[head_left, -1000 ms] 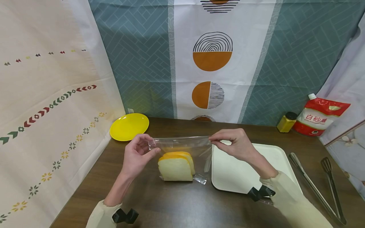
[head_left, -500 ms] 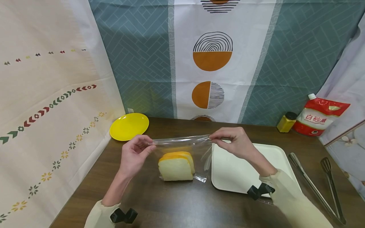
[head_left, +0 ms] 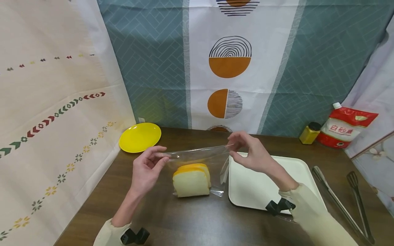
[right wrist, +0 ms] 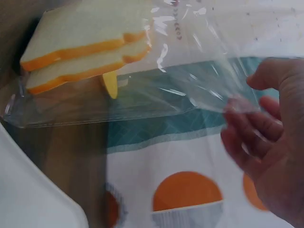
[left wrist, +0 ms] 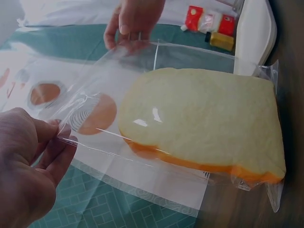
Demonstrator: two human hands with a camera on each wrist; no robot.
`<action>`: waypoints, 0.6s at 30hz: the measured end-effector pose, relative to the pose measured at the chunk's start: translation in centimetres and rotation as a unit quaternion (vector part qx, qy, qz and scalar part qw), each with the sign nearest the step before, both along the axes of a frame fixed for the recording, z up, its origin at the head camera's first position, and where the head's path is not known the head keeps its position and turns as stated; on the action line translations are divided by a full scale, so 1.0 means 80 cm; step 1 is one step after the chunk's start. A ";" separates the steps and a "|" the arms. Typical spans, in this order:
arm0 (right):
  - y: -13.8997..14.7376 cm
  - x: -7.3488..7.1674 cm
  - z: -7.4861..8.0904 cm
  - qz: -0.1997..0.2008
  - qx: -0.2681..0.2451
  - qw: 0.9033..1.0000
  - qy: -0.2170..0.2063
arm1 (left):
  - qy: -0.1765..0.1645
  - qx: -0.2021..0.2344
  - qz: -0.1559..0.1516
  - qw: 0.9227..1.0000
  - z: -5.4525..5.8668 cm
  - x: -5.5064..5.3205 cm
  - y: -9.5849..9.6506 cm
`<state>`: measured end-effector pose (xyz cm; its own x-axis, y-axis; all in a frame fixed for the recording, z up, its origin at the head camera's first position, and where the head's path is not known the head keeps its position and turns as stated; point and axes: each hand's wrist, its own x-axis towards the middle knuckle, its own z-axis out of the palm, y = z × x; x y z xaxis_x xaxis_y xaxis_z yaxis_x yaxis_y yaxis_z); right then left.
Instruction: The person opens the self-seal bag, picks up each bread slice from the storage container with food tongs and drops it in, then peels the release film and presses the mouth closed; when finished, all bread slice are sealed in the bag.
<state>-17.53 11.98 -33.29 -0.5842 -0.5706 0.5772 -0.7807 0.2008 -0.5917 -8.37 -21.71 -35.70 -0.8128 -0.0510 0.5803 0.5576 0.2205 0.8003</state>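
Two slices of white bread (head_left: 191, 183) with orange crusts stand inside a clear plastic bag (head_left: 212, 155) on the table. My left hand (head_left: 146, 171) pinches the bag's top left corner between thumb and fingers, as the left wrist view shows. At the opposite top corner is my right hand (head_left: 253, 153). Its thumb (right wrist: 268, 73) stands apart from the fingers, which touch the plastic at the bag's mouth in the right wrist view. The bag's top edge stretches between both hands, slightly higher on the right.
To the right of the bag lies a white tray (head_left: 261, 191), partly under my right forearm. Metal tongs (head_left: 338, 201) lie farther right. A yellow plate (head_left: 140, 137) stands at the back left. A yellow jar (head_left: 309, 133) and a red-and-white pouch (head_left: 344, 126) stand at the back right.
My right thumb and fingers have parted from their pinch on the bag's right corner, and that hand has risen slightly. The left hand has shifted along its corner and still pinches it.
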 end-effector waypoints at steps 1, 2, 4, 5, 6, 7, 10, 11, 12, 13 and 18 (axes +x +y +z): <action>-0.003 0.000 0.003 -0.003 0.012 1.000 0.027 | 0.003 0.000 -0.001 1.000 0.000 0.000 0.001; -0.008 0.001 0.007 -0.006 0.025 0.998 0.057 | 0.006 0.000 -0.002 1.000 0.000 0.000 0.001; -0.021 0.005 0.017 -0.015 0.056 0.992 0.114 | 0.010 0.000 -0.006 1.000 -0.001 0.001 0.001; -0.029 0.007 0.023 -0.020 0.074 0.988 0.136 | 0.011 -0.001 -0.008 1.000 -0.002 0.002 0.001; -0.039 0.010 0.030 -0.026 0.095 0.983 0.152 | 0.010 0.000 -0.010 1.000 -0.001 0.003 0.000; -0.049 0.014 0.037 -0.030 0.120 0.979 0.163 | 0.010 -0.002 -0.013 1.000 -0.002 0.004 0.000; -0.084 0.022 0.059 -0.032 0.207 0.964 0.161 | 0.008 -0.005 -0.015 1.000 -0.001 0.005 -0.001; -0.096 0.024 0.066 -0.026 0.231 0.961 0.150 | 0.007 -0.005 -0.016 1.000 -0.001 0.006 -0.001; -0.108 0.024 0.072 -0.016 0.254 0.958 0.132 | 0.007 -0.005 -0.018 1.000 -0.001 0.006 -0.001; -0.120 0.024 0.077 -0.005 0.274 0.955 0.112 | 0.007 -0.005 -0.020 1.000 -0.001 0.005 -0.001; -0.161 0.020 0.086 0.034 0.334 0.942 0.021 | 0.007 0.004 -0.031 0.999 -0.001 0.003 0.001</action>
<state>-15.94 -0.92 -26.41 -0.5177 -0.8500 0.0973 -0.8250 0.4659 -0.3198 -8.16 -21.63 -35.79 -0.8059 -0.0059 0.5920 0.5817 0.1782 0.7937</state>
